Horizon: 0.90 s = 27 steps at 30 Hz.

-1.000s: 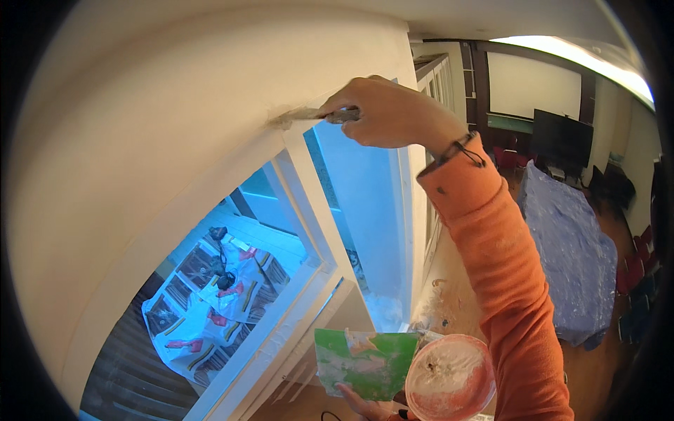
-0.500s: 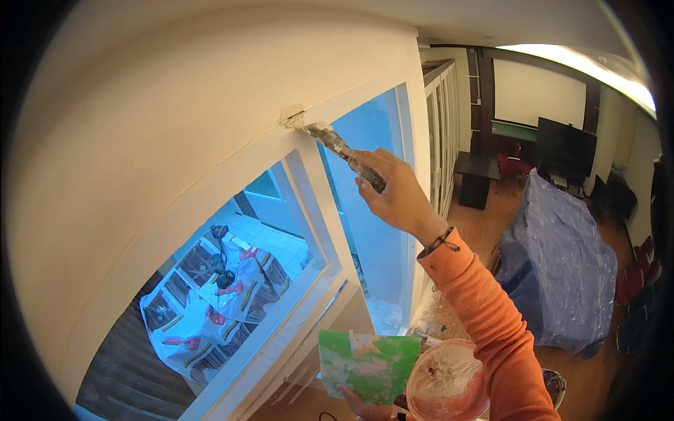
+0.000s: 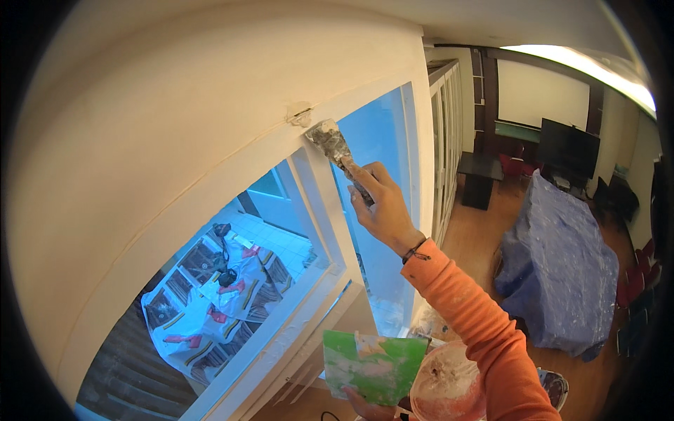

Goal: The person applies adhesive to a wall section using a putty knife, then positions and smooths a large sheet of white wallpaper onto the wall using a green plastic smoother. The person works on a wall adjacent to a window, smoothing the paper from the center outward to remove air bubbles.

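Note:
My right hand [image 3: 387,210] grips the handle of a putty knife [image 3: 327,142] whose blade is smeared with filler. The blade is just below and right of a rough filler patch [image 3: 299,114], which has a dark slit in it, on the cream wall above the window frame [image 3: 309,189]. Low in view, my left hand [image 3: 368,405] is closed on the lower edge of a green board [image 3: 375,368] with pale filler spread over it; part of that hand is hidden. Beside the board stands a round tub [image 3: 449,379] with pale filler in it, partly behind my orange sleeve.
Behind the glass lie sheet-covered items [image 3: 217,295]. At right, a bluish plastic sheet [image 3: 558,274] drapes over something bulky. Farther back are a dark table [image 3: 479,181], a large black screen [image 3: 569,149], red chairs and a white board [image 3: 542,92]. Tall cabinets [image 3: 444,133] line the wall.
The putty knife has come off the filler patch, down and to the right, and its blade has turned to show its flat face. The patch's surface is now uncovered.

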{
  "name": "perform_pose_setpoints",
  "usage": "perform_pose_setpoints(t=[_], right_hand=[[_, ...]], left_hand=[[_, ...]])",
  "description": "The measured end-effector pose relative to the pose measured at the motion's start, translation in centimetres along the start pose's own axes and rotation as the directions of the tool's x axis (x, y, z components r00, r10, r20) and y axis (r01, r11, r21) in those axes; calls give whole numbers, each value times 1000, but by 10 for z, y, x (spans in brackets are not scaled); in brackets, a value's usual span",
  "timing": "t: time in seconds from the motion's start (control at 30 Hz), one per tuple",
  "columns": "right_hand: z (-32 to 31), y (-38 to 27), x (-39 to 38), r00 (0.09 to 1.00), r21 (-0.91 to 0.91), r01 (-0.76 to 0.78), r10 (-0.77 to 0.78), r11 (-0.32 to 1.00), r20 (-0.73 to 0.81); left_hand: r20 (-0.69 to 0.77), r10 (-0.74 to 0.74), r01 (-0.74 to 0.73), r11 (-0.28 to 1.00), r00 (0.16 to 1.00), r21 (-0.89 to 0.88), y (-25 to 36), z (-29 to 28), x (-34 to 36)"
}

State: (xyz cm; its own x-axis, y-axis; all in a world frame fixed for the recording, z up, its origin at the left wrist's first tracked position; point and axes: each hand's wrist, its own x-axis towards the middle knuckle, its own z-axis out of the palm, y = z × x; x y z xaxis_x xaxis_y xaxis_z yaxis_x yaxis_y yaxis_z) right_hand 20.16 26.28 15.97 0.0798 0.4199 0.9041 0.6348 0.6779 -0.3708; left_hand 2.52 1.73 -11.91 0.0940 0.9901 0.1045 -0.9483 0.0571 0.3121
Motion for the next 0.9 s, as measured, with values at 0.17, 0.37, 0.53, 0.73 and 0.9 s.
perform_pose_setpoints(t=[0.17, 0.37, 0.53, 0.73, 0.9], right_hand=[[12, 13, -1, 997, -13, 35, -36, 999, -74], [-7, 24, 12, 983, -288, 85, -127, 954, -130], [-56, 7, 54, 937, -452, 337, -339, 826, 80], [-101, -13, 120, 681, -627, 701, -579, 338, 449], [-108, -41, 159, 497, -604, 796, -616, 42, 611]], left_hand=[[1, 3, -3, 1000, 1000, -3, -2, 2, 1], [6, -3, 3, 1000, 1000, -6, -2, -1, 3], [5, -5, 5, 1000, 1000, -27, -3, -3, 2], [18, -29, 30, 998, 999, -62, -6, -4, 2], [44, -48, 52, 995, 998, -88, -11, -6, 1]])
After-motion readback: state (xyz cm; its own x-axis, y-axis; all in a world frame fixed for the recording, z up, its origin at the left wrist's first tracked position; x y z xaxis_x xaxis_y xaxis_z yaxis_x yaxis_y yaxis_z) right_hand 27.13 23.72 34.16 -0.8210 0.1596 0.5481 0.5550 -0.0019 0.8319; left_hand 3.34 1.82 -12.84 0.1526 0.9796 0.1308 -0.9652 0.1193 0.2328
